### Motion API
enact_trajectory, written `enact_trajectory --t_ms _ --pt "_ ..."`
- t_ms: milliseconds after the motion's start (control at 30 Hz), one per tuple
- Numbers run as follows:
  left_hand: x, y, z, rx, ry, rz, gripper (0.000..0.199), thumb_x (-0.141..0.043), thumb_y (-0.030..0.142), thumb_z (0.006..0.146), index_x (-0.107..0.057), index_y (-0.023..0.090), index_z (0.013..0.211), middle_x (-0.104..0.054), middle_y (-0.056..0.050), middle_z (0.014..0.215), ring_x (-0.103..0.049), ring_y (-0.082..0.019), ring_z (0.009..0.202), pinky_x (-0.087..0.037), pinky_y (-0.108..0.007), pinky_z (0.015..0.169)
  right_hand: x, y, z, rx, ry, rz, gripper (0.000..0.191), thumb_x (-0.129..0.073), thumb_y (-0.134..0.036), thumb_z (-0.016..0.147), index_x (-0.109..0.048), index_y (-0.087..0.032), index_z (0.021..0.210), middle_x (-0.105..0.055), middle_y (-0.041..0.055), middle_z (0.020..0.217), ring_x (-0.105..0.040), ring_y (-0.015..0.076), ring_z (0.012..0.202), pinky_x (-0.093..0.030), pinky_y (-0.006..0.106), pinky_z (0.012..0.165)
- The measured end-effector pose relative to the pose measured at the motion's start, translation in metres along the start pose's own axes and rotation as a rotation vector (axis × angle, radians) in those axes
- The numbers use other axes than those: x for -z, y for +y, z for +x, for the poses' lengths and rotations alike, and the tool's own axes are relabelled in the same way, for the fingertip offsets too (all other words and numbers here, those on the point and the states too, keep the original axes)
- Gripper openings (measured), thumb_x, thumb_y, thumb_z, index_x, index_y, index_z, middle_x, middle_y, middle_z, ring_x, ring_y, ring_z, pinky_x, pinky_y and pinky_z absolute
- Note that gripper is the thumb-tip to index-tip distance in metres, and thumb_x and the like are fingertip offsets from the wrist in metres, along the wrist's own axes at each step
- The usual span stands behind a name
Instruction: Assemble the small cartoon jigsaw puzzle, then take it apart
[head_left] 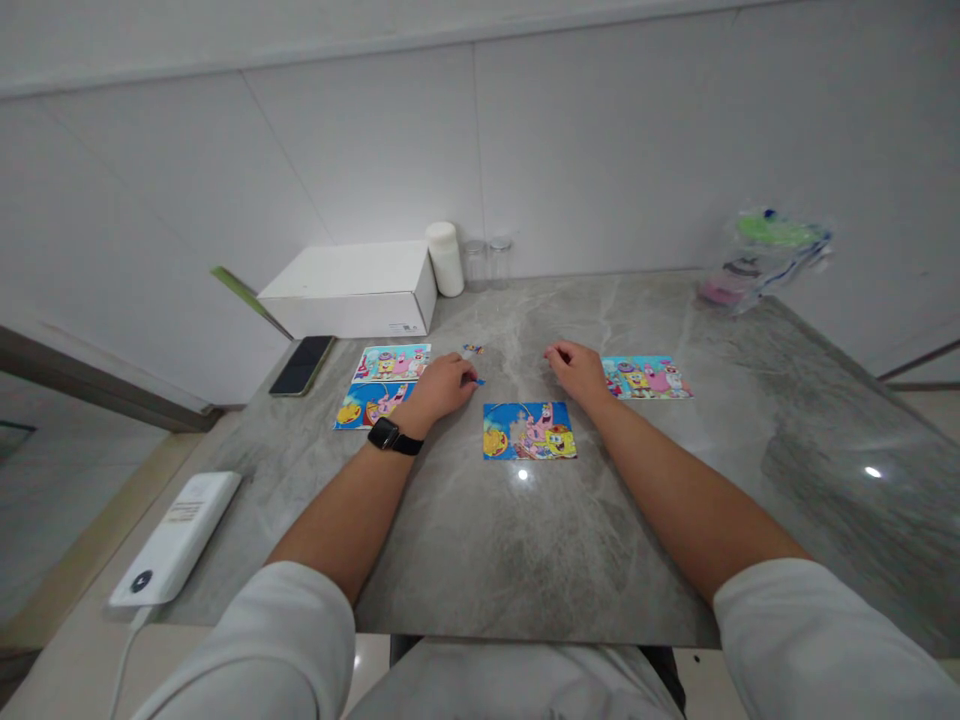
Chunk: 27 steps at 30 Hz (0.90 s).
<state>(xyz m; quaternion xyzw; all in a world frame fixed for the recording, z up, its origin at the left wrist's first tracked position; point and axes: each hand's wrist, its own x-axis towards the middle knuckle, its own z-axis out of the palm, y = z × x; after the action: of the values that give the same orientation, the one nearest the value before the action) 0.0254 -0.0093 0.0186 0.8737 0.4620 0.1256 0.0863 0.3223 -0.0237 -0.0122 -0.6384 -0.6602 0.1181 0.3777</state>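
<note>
My left hand (444,386), with a dark watch (394,436) on its wrist, is closed with a small blue puzzle piece (481,381) at its fingertips, low over the table. My right hand (574,366) rests on the table with its fingers curled in; nothing shows between them. Between my forearms lies a blue cartoon jigsaw puzzle (555,442) with a greyish gap near its middle. Some small colourful pieces (473,349) lie just beyond my left hand. Beside that hand are two cartoon picture sheets (375,366), partly covered by it. Another cartoon picture (652,378) lies beside my right wrist.
Along the wall stand a white box (345,290), a white bottle (445,260) and two clear glasses (499,264). A phone (303,366) and a white power bank (178,538) with a cable lie at left. A plastic bag (769,255) sits at the back right corner.
</note>
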Motion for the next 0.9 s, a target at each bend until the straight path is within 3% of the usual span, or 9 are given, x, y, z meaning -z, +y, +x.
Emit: enact_trajectory --t_ms 233,367,567,633,767,900 --pt "0.004 0.005 0.0 -0.014 -0.046 -0.143 0.006 -0.068 0.022 0.084 -0.072 0.019 0.087 -0.072 -0.008 0.096 -0.066 -0.024 0.09 -0.054 -0.037 0.085 0.001 0.0 0.0 -0.001 -0.027 0.001 0.035 -0.05 -0.04 0.097 -0.078 -0.021 0.089 -0.074 0.0043 0.079 -0.065 0.0212 0.077 -0.043 0.03 0.071" --pt "0.011 0.017 0.0 0.012 -0.067 -0.344 0.009 -0.065 0.026 0.087 -0.071 0.021 0.091 -0.072 -0.003 0.087 -0.064 -0.019 0.079 -0.051 -0.032 0.075 0.003 -0.004 -0.001 -0.004 -0.031 0.023 0.035 -0.051 -0.04 0.097 -0.079 -0.021 0.092 -0.076 0.0047 0.081 -0.066 0.0215 0.079 -0.045 0.031 0.074" --pt "0.02 0.042 0.0 -0.046 -0.077 -0.564 0.018 -0.063 0.029 0.09 -0.076 0.021 0.101 -0.077 -0.003 0.097 -0.066 -0.018 0.085 -0.052 -0.03 0.078 0.008 -0.024 -0.002 -0.051 -0.073 0.25 0.034 -0.054 -0.044 0.095 -0.078 -0.02 0.094 -0.076 0.004 0.083 -0.066 0.0196 0.078 -0.049 0.03 0.075" --pt "0.021 0.047 0.0 -0.057 -0.093 -0.607 0.02 -0.062 0.03 0.092 -0.077 0.022 0.103 -0.078 -0.003 0.098 -0.067 -0.018 0.086 -0.052 -0.03 0.077 0.011 -0.034 -0.003 -0.046 -0.155 0.376 0.033 -0.057 -0.045 0.092 -0.077 -0.019 0.099 -0.076 0.0045 0.087 -0.066 0.019 0.079 -0.05 0.029 0.074" --pt "0.016 0.051 0.0 -0.055 -0.085 -0.678 0.022 -0.066 0.032 0.092 -0.077 0.021 0.107 -0.076 -0.003 0.093 -0.067 -0.017 0.084 -0.052 -0.03 0.075 0.019 -0.053 -0.007 -0.04 -0.455 0.554 0.037 -0.066 -0.044 0.087 -0.073 -0.02 0.115 -0.075 0.003 0.093 -0.063 0.0157 0.075 -0.05 0.027 0.066" --pt "0.006 0.048 0.001 0.011 -0.082 -0.784 0.023 -0.075 0.036 0.085 -0.071 0.019 0.101 -0.072 -0.001 0.084 -0.066 -0.016 0.078 -0.052 -0.028 0.071 0.02 -0.062 -0.013 -0.048 -0.692 0.631 0.037 -0.078 -0.042 0.081 -0.071 -0.02 0.109 -0.073 -0.0005 0.086 -0.063 0.0133 0.071 -0.05 0.025 0.065"
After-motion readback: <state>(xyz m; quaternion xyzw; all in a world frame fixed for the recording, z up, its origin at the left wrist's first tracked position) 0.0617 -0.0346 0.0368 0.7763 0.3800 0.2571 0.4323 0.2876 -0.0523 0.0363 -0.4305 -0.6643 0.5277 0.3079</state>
